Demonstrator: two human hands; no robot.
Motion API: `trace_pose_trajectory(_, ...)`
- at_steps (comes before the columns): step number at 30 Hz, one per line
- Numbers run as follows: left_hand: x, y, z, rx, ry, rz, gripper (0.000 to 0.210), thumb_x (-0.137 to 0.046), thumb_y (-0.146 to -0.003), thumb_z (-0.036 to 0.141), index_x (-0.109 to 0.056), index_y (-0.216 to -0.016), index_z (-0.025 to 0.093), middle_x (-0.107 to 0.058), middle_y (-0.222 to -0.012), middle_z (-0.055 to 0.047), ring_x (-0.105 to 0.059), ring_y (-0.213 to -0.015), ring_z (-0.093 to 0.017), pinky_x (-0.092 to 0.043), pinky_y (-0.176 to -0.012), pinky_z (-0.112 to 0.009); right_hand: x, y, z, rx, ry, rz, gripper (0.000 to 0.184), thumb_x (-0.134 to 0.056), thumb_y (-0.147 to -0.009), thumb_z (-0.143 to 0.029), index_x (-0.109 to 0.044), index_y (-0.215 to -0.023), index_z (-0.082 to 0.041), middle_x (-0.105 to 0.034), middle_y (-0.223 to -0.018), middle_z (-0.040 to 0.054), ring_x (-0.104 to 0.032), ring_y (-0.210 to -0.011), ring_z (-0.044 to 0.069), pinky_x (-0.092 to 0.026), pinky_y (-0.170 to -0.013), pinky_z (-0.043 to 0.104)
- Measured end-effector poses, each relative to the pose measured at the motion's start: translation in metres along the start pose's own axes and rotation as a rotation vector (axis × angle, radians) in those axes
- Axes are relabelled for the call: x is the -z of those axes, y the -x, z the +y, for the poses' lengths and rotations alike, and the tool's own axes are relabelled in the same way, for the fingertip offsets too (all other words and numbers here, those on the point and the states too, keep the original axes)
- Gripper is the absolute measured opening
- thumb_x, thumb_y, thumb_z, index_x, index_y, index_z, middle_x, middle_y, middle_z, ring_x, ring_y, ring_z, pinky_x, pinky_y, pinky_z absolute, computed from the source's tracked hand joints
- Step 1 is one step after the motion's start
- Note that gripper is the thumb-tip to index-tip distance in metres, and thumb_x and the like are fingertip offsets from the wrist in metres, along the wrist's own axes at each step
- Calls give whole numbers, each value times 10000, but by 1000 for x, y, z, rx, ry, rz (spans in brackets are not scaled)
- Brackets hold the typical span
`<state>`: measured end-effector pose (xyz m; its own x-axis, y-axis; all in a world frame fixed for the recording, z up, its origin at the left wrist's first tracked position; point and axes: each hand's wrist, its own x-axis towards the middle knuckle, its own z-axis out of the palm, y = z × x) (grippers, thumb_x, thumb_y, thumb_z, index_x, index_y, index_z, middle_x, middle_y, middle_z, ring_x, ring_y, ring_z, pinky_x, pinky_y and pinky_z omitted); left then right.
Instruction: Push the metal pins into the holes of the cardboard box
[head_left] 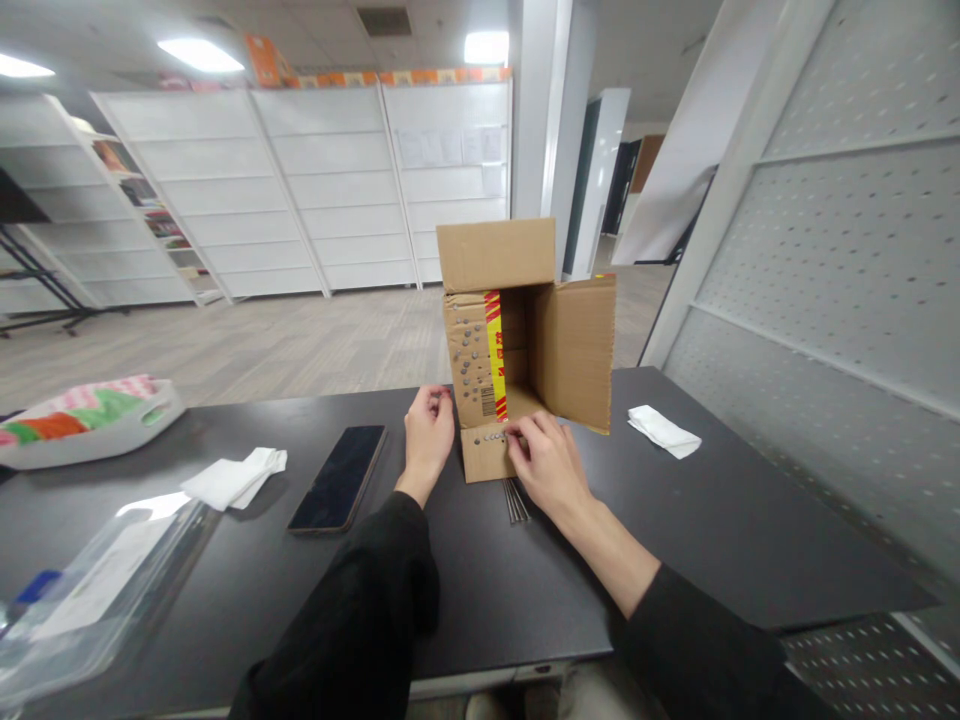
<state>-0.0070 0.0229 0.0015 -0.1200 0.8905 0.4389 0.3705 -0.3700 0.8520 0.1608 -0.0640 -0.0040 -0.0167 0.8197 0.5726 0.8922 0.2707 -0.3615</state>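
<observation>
An opened cardboard box (469, 360) stands on the table, its opening facing me. Many round grey metal heads, like nail heads, dot the panel left of the opening, and a short row of them sits in the bottom flap (487, 465). My right hand (551, 462) is closed in a pinch at that flap, beside the row; its fingers hide what they hold, if anything. By the box's left edge, my left hand (429, 435) has its fingers curled together, their contents unclear. Several thin metal nails (516, 502) show just below the flap.
A phone (337, 480) lies left of my left hand, with folded white tissues (236, 478) beyond it. Farther left are a clear plastic case (97, 590) and a white basket (142, 430) with coloured cloth. Another tissue (664, 431) lies right of the box. A perforated panel (847, 230) borders the table's right.
</observation>
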Motion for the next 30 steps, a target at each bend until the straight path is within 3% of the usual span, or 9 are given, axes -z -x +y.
trace_pose_trajectory(22,0,0,0,4,10,1,181,-507,-880,339,-593,-872,179,-617,-636,-3,-567,-586,-132,-388,-555,-226,1,1,-1,8,-49,-24,109,-492,-878,-159,-594,-872,-198,-605,-900,55,-541,-884,221,-326,-757,333)
trace_pose_trajectory(30,-1,0,0,3,19,-1,181,-501,-882,340,-590,-864,184,-605,-626,4,-559,-577,-132,-383,-557,-227,13,6,-15,173,-173,-227,197,-481,-698,-73,-549,-835,-197,-601,-898,33,-542,-902,202,-307,-829,340)
